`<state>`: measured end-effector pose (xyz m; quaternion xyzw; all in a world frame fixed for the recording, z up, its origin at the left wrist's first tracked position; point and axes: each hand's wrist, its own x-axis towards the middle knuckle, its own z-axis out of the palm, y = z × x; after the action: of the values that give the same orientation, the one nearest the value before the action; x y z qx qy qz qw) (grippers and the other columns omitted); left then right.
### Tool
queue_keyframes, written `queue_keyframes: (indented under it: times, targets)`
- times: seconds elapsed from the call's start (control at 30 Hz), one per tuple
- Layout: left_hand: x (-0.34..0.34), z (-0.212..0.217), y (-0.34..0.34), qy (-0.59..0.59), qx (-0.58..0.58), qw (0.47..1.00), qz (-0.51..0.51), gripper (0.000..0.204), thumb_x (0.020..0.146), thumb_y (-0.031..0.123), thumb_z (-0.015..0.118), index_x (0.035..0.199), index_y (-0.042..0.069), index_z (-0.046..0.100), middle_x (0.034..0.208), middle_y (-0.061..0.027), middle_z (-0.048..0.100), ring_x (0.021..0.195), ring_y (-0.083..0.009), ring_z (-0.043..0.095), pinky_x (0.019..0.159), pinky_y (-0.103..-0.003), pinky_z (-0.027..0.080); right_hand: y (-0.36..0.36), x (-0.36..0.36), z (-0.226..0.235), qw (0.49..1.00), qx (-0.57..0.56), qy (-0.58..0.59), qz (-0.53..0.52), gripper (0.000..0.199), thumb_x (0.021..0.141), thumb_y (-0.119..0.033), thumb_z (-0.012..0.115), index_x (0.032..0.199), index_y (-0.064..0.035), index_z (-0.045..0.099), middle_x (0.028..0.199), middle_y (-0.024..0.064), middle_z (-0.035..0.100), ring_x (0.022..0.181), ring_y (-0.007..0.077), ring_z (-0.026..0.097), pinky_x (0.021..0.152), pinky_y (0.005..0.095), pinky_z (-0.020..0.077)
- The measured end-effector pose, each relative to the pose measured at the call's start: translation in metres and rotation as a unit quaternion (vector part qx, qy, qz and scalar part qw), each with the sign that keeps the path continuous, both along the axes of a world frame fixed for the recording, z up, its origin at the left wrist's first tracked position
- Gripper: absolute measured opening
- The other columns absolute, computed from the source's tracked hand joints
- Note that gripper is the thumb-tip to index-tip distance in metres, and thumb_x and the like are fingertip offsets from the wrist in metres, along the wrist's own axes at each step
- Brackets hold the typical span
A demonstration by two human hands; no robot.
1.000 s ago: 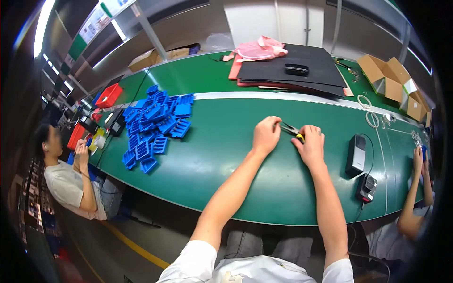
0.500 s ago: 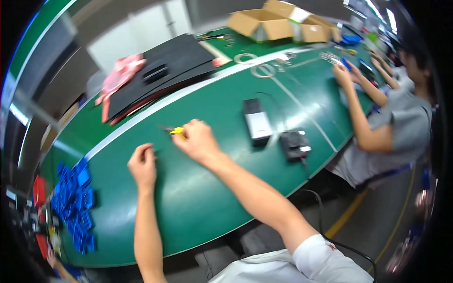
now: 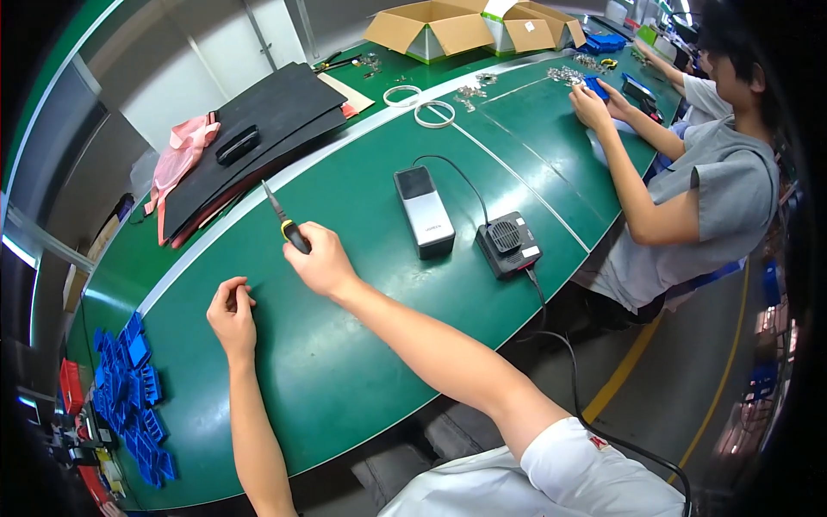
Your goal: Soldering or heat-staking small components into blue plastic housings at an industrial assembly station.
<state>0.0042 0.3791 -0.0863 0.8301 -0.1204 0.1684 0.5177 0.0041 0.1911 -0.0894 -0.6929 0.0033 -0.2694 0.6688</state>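
Screwdriver [image 3: 284, 220] with a yellow-and-black handle sits clamped in the right hand [image 3: 323, 263], whose fingers wrap its grip, tip raised over the green tabletop [image 3: 370, 345], while the left hand [image 3: 231, 312] rests nearby, fingers curled together, near blue parts [image 3: 129, 388].

On the surface [image 3: 362, 345], the left hand [image 3: 231, 314] rests near, just left of the right hand [image 3: 323, 263], which grips a screwdriver [image 3: 284, 221] pointing far-left. Right of them lie a box-shaped device [image 3: 424, 211] and, beside it, a small corded unit [image 3: 508, 245]. Stacked mats [image 3: 267, 121] lie far-left, cardboard boxes [image 3: 469, 26] far-right. A pile of plastic parts [image 3: 129, 388] sits near-left. Another person [image 3: 689, 172] sits at the right.
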Motion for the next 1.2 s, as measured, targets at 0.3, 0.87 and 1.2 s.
queue_keyframes:
  times: [0.3,0.87,1.2]
  targets:
    - [-0.001,-0.002,0.001,-0.011,0.028,1.000,-0.008,0.011,0.089,-0.001,0.054,0.092,-0.003,0.064,0.078,-0.0057,0.063,0.061,-0.0090,0.057,0.056,-0.022,0.046,-0.003,-0.004,0.006,0.998,0.011,0.048,0.046,0.023,0.078,-0.014,0.062,0.068,0.0041,0.052,0.064,0.0176,0.052,0.058,0.0308,0.052,0.057,0.0402,0.0415]
    - [0.001,-0.005,0.003,-0.013,0.047,0.999,-0.020,0.011,0.091,0.000,0.053,0.093,-0.003,0.063,0.077,-0.0045,0.061,0.062,-0.0082,0.054,0.057,-0.022,0.044,-0.005,0.004,-0.004,0.994,0.006,0.064,0.089,0.020,0.079,-0.013,0.063,0.068,0.0030,0.060,0.051,0.0061,0.050,0.050,0.0089,0.048,0.047,0.0296,0.0368]
    - [-0.003,0.001,-0.003,-0.013,0.042,0.999,-0.014,0.010,0.089,-0.001,0.053,0.089,-0.003,0.063,0.075,-0.0052,0.060,0.061,-0.0088,0.054,0.056,-0.022,0.044,-0.007,0.001,0.002,0.972,0.165,0.032,0.164,0.021,0.088,-0.015,0.060,0.079,0.0020,0.067,0.066,-0.0027,0.058,0.061,0.0044,0.050,0.055,0.0240,0.0389]
